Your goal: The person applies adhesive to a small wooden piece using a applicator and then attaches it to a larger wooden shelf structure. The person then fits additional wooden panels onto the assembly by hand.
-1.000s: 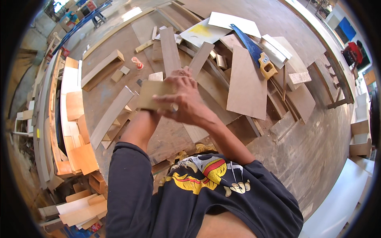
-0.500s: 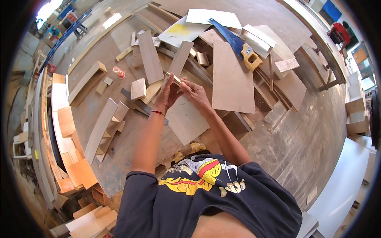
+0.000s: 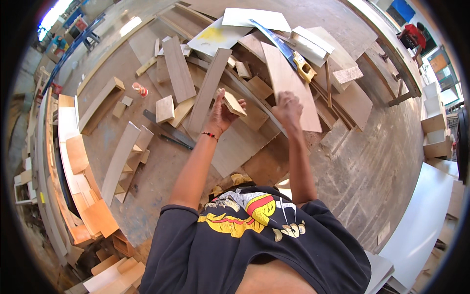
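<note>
My left hand (image 3: pixel 221 116) is closed round a small pale wood block (image 3: pixel 234 103), its thumb and fingers at the block's edges. My right hand (image 3: pixel 288 110), slightly blurred, grips the left edge of a brown plywood panel (image 3: pixel 293 81). That panel is tilted, its left edge raised. A handsaw (image 3: pixel 305 69) with a blue blade and yellow handle lies along the panel's upper right side. Just left of my left hand is a long narrow board (image 3: pixel 209 88), lying slanted over other pieces.
Wood offcuts, a white panel (image 3: pixel 255 19) and a small block (image 3: pixel 165 109) lie around the pile. A red-and-white cup (image 3: pixel 140 89) stands on the floor to the left. Curved wooden pieces (image 3: pixel 120 159) lie nearer. A person in red (image 3: pixel 414 35) is at the far right.
My hands have parted: the left keeps the wood block, the right has moved right onto the plywood panel. The panel has tipped up, and the saw has turned with it.
</note>
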Demonstrator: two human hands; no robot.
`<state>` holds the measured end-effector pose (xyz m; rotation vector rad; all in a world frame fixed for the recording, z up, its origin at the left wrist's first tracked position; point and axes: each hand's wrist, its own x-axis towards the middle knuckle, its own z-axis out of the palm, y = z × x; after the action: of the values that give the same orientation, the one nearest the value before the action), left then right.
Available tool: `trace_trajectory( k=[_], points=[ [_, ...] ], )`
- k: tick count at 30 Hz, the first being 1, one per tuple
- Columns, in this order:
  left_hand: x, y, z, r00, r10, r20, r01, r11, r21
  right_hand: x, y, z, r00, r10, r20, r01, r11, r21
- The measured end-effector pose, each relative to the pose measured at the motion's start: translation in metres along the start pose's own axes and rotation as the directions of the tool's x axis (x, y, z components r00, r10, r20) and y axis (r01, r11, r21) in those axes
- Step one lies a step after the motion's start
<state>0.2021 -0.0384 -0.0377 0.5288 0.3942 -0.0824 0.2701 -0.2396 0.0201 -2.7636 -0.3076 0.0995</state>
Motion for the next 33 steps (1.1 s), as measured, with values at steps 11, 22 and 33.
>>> trace_trajectory(
  k=[11,22,33],
  points=[
    [0.011,-0.020,0.017,0.999,-0.044,0.016,0.043,0.997,0.064,0.007,0.014,-0.004,0.988,-0.112,-0.104,0.113,0.993,0.012],
    [-0.027,0.004,-0.065,0.977,0.095,-0.189,-0.105,0.994,-0.042,0.001,-0.051,0.059,0.932,-0.202,-0.300,0.324,0.836,0.443],
    [-0.094,0.063,-0.098,0.916,0.303,-0.264,-0.307,0.951,0.026,-0.024,-0.204,0.157,0.942,-0.278,-0.187,0.334,0.717,0.612]
  ],
)
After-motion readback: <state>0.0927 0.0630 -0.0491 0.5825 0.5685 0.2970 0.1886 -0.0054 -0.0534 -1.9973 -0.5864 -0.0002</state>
